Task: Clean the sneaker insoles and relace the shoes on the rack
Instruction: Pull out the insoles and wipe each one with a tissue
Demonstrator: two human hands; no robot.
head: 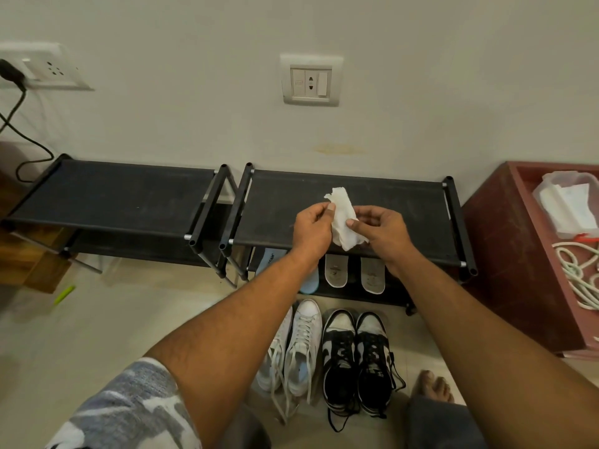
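Over rack [405, 205], wipe [342, 218]: left grip [312, 231], right grip [382, 231]

Two black shoe racks stand mid-frame against the wall, the left rack [113, 196] and the right rack [405, 205]. On the right rack's lower shelf lie a blue insole [309, 283] and two grey insoles [337, 270]. On the floor [113, 319], lower centre, white sneakers [301, 348] sit just beside black-and-white sneakers [356, 361]. A red-brown crate [518, 254] stands at right.

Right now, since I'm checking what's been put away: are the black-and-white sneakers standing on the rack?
No, the black-and-white sneakers stand on the floor in front of the rack, beside the white sneakers.
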